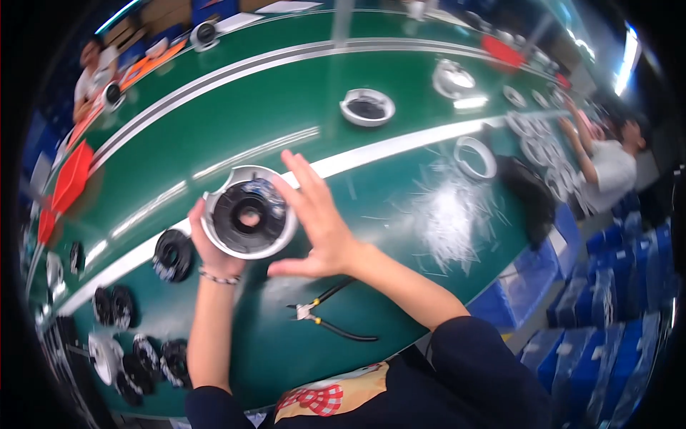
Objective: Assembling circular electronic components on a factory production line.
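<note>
My left hand (211,247) is wrapped round the left side of a round white housing (284,239) with a black inner part (236,222) set in it. A hole shows in the middle of the black part, and something shiny sits at its upper right. My right hand (318,222) is at the right side of the housing, fingers stretched and thumb spread. Whether its fingertips touch the rim, I cannot tell. Below the hands, cutting pliers (305,311) with black and yellow handles lie spread on the green table. Left of my left hand rests a black ring-shaped part (173,256).
A heap of thin white strips (454,218) lies to the right, below a white ring (475,158). Several black parts (114,307) are at the lower left. Across the white strip, a white housing (367,107) sits on the green surface. Another person (607,161) works at the far right.
</note>
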{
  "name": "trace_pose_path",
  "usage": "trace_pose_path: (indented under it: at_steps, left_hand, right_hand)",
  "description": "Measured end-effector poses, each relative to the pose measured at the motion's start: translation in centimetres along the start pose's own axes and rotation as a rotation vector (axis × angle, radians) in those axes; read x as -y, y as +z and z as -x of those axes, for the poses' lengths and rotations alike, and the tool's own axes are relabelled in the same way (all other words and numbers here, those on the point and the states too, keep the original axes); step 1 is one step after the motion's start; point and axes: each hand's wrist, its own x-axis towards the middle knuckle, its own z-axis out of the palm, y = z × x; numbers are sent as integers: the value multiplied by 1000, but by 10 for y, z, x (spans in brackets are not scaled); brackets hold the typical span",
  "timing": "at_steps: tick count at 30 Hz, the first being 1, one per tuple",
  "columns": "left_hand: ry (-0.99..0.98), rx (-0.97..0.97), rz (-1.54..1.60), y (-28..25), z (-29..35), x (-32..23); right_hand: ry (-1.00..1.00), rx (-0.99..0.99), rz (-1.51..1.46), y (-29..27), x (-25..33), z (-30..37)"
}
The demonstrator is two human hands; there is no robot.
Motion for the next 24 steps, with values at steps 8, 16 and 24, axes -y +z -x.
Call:
trace_pose_path:
  at_steps: [8, 16, 24]
  left_hand:
    - [-102, -233, -186, -49, -122, -47]
    - [59, -516, -552, -90, -152, -66]
    - [-10, -158, -2160, -134, -22, -175]
  right_hand:
    - [373, 53, 912, -197, -134, 81]
    - [561, 281, 1026, -257, -182, 161]
    - [259, 184, 914, -174, -92, 71]
